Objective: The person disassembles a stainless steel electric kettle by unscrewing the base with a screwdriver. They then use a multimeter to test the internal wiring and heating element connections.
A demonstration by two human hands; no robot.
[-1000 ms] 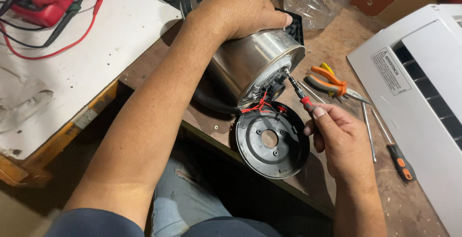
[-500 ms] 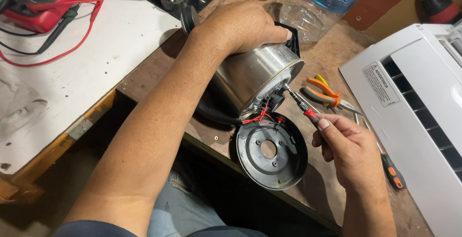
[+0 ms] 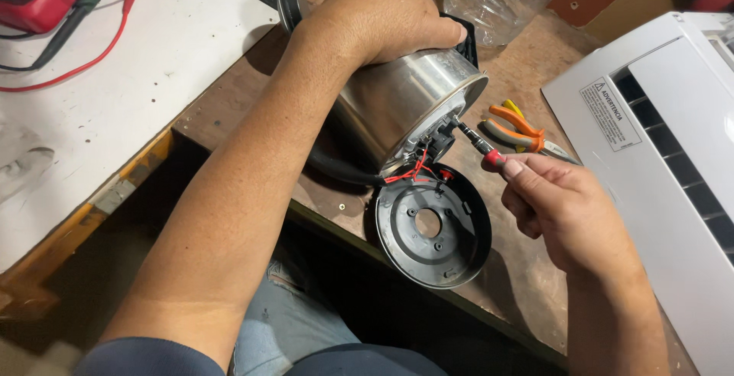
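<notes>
Gripping the steel kettle body [image 3: 397, 105] on its side, the left hand [image 3: 382, 13] has fingers wrapped around it. The right hand [image 3: 562, 212] pinches a red-handled screwdriver [image 3: 482, 150] whose tip sits in the kettle's underside, above the detached black base cover [image 3: 432, 227].

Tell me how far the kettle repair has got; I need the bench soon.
Done: the dark round base cover is off, hanging open by red wires. In hand: the left hand steadies the steel kettle body on its side, while the right hand works a red-handled screwdriver into its underside. Left: the cover is not yet refitted, and pliers lie on the bench.
</notes>
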